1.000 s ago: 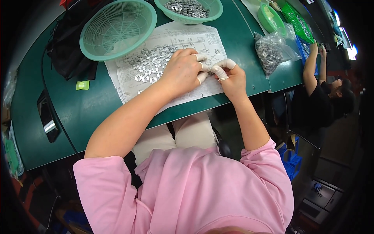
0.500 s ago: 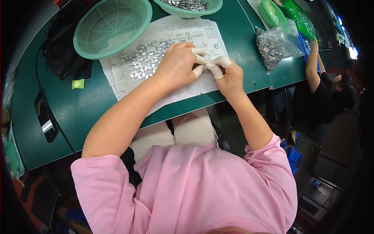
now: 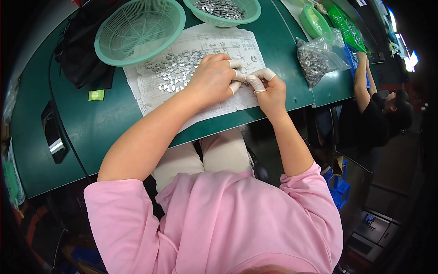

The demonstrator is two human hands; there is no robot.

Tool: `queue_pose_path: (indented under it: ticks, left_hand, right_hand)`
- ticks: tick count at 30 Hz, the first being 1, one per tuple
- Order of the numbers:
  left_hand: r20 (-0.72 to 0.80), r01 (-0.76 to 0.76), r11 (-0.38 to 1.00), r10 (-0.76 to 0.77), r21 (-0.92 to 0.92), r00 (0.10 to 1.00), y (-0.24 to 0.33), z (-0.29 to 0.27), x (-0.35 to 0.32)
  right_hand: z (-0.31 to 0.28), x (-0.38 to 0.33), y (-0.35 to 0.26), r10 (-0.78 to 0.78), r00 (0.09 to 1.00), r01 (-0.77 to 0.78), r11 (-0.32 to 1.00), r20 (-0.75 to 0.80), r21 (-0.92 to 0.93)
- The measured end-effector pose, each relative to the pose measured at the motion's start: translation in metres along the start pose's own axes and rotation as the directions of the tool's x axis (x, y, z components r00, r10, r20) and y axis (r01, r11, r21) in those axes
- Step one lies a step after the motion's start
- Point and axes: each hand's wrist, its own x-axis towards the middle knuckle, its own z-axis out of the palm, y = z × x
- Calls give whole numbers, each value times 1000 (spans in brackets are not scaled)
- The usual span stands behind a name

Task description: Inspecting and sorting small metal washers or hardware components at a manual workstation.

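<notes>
My left hand [image 3: 213,78] and my right hand [image 3: 273,94] meet fingertip to fingertip above the paper drawing sheets [image 3: 218,103]. White finger cots cover the thumb and some fingers on both. Each hand is closed in a pinch; whatever small thing lies between the fingertips is mostly hidden. Beside my left hand, several flat round metal rings [image 3: 171,87] with centre holes lie spread on the sheets, some partly covered by that hand.
An empty green mesh basket [image 3: 109,57] stands at the far left, and a green basket [image 3: 194,11] of metal rings beyond the sheets. On the right lies a clear bag [image 3: 312,64] of metal parts. A phone [image 3: 53,132] rests at left. A co-worker [image 3: 388,109] reaches toward bins at right.
The view has shifted slightly, so the table things appear a little lower and to the right. Both hands keep their pinch, with the fingers slightly rearranged.
</notes>
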Motion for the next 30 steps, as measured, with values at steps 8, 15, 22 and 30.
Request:
queue_pose_path:
  ticks: [8, 15, 22, 30]
  left_hand:
    - [-9, 2, 999, -2, -34, 1000, 1, -1, 1]
    - [-33, 2, 999, -4, -49, 999, 2, 0, 1]
    - [-110, -4, 999, -1, -48, 994, 0, 3, 0]
    - [-41, 18, 1000, -19, -11, 999, -1, 3, 0]
  right_hand:
    - [-3, -1, -7, 131, 991, -133, 973, 28, 187]
    - [-3, 0, -7, 74, 997, -75, 994, 17, 82]
    - [0, 3, -11, -201, 980, 199, 969, 5, -148]
    - [2, 1, -15, -216, 976, 208, 959, -21, -194]
